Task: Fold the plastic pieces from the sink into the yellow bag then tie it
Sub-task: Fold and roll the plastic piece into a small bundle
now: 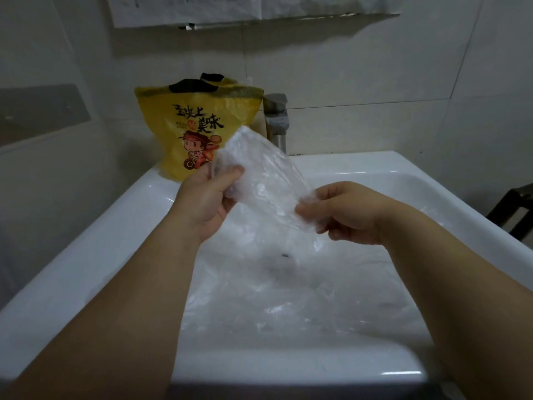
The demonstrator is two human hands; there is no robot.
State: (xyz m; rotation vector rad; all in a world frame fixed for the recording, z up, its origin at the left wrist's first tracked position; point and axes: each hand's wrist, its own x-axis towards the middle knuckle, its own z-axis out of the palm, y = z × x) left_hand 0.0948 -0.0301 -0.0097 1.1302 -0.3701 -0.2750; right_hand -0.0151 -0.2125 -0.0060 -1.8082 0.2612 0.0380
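A clear crinkled plastic piece (259, 174) is held above the white sink (95, 235). My left hand (206, 197) pinches its upper left edge between thumb and fingers. My right hand (343, 212) pinches its lower right end. More clear plastic pieces (288, 307) lie in the sink basin below my arms. The yellow bag (196, 125), printed with a cartoon figure and black handles, stands upright on the sink's back left rim, behind my left hand.
A steel tap (277, 122) rises at the back of the sink, right of the bag. Tiled walls close in behind and on the left. A dark chair or stand (516, 209) sits at the right edge.
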